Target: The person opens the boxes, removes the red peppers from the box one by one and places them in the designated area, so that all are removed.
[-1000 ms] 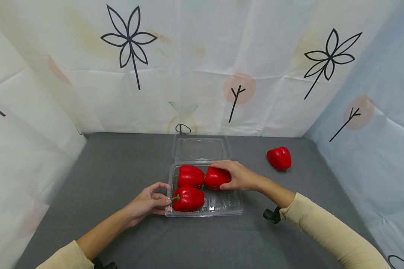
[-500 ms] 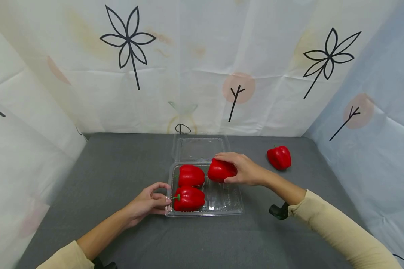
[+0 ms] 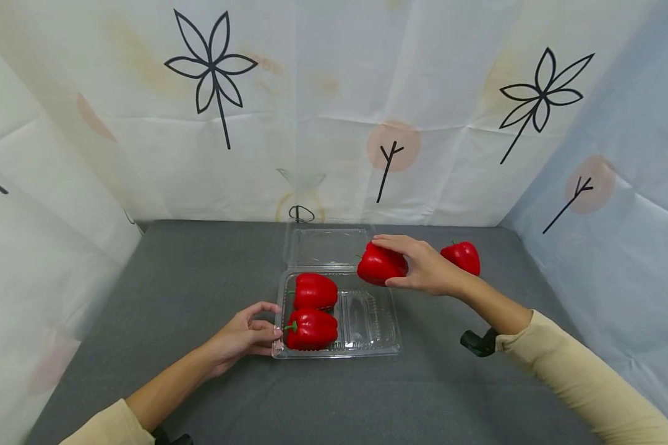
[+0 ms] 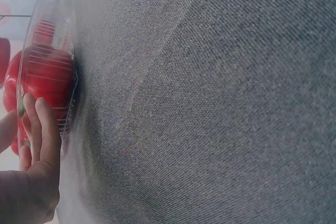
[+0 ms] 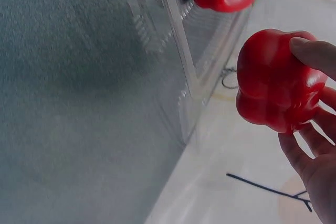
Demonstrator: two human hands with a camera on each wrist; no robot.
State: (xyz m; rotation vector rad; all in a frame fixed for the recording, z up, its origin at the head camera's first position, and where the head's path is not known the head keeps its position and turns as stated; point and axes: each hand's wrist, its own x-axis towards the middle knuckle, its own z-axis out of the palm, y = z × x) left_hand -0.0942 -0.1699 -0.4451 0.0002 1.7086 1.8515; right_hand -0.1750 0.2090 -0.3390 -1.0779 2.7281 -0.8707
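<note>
My right hand [image 3: 430,269] grips a red bell pepper [image 3: 381,264] between thumb and fingers, raised above the back right part of a clear plastic clamshell container [image 3: 368,318]. In the right wrist view, the held bell pepper [image 5: 273,80] shows its lobed end, with the thumb on its side. Two more red bell peppers, a rear one [image 3: 316,290] and a front one [image 3: 312,330], lie in the container's left half. At the container's left rim, my left hand [image 3: 249,335] holds the edge with thumb and fingers; its fingers [image 4: 48,129] lie along the outer wall.
The container's transparent lid [image 3: 329,246] lies folded back toward the rear cloth wall [image 3: 334,123]. Another red bell pepper [image 3: 463,257] rests on the grey tablecloth [image 3: 211,259] at the back right, partly behind my right hand. Printed cloth walls border the table on both sides.
My right hand has lifted the bell pepper out of the container's back right area and carried it up, back and to the right. The left hand stays at the rim.
</note>
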